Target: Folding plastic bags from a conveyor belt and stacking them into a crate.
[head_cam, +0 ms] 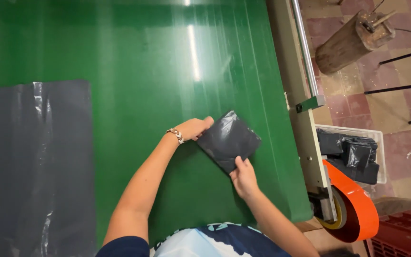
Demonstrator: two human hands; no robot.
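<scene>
We see a small, folded square of dark grey plastic bag [228, 141] lying on the shiny green tabletop [158, 62], a little right of the middle of the frame. Our left hand [195, 128] rests on the square's upper left edge with its fingers curled down on it. On that wrist is a thin beaded bracelet [176, 135]. Our right hand [244, 178] is just below the square and pinches its lower corner with the thumb on top. At the left of the frame a big flat sheet of dark grey plastic [34, 166] lies spread out on the tabletop, well apart from our hands. At the right edge of the tabletop, low in the frame, sits a fat roll of orange tape [357, 204]. Just above the roll is a white plastic crate [353, 143] with more folded dark bags [350, 154] inside. In the upper right, a short brown wooden log [348, 43] stands on the tiled floor [405, 100].
</scene>
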